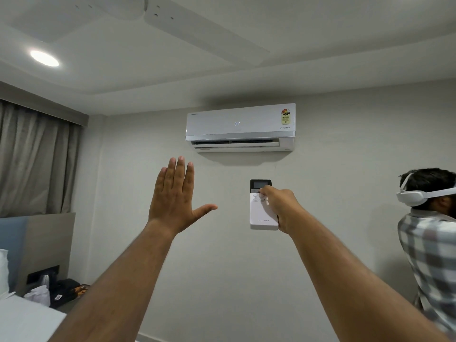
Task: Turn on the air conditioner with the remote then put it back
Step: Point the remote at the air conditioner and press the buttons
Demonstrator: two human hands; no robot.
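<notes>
Pointing upward, remote (pixel 262 211) in right hand (pixel 281 207).

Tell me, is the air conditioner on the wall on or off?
On. The air conditioner shows a lit "24" on its front and its bottom flap hangs open. The right hand holds the remote up toward it.

One remote (pixel 262 208), one air conditioner (pixel 240 127), two hands (pixel 172 196).

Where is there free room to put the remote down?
Little shows. The bedside shelf under the headboard is crowded with dark packets and a white bag. The white bed corner at lower left is bare. The right hand holds the remote.
</notes>
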